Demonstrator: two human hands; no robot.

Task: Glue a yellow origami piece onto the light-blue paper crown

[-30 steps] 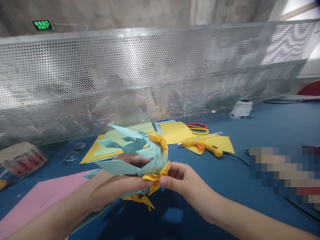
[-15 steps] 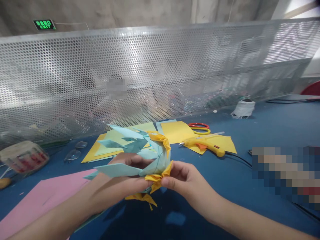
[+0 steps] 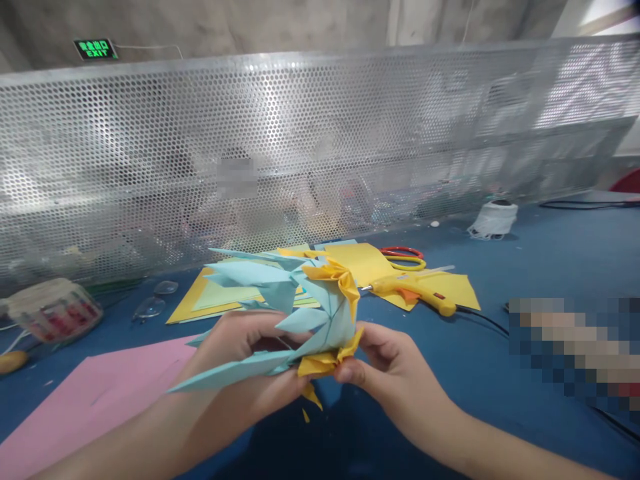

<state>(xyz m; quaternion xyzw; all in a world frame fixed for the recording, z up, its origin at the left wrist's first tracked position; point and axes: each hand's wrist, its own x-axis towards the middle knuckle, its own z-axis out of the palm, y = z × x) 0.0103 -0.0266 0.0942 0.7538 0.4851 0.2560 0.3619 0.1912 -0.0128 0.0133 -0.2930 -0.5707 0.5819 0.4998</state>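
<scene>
Held up over the table is a folded paper model (image 3: 333, 327), light blue with pointed spikes on its left and yellow folded pieces on its right side. My left hand (image 3: 250, 353) is wrapped round the model from below and the left, with blue spikes lying across it. The thumb and fingers of my right hand (image 3: 385, 357) pinch a yellow folded piece (image 3: 325, 362) at the model's lower right edge. Another yellow tip (image 3: 313, 395) hangs below my left hand. Some of the left fingers are hidden behind the paper.
A yellow glue gun (image 3: 420, 292) lies on yellow paper, with red-and-yellow-handled scissors (image 3: 405, 258) behind it. Pink paper (image 3: 95, 393), glasses (image 3: 150, 307) and a drum-like container (image 3: 55, 310) are on the left. A spool of white thread (image 3: 494, 219) stands near the perforated metal screen (image 3: 280, 147).
The paper model has turned and tilted in my hands and shifted slightly right. The lower yellow piece is now more hidden. Both hands keep their hold.
</scene>
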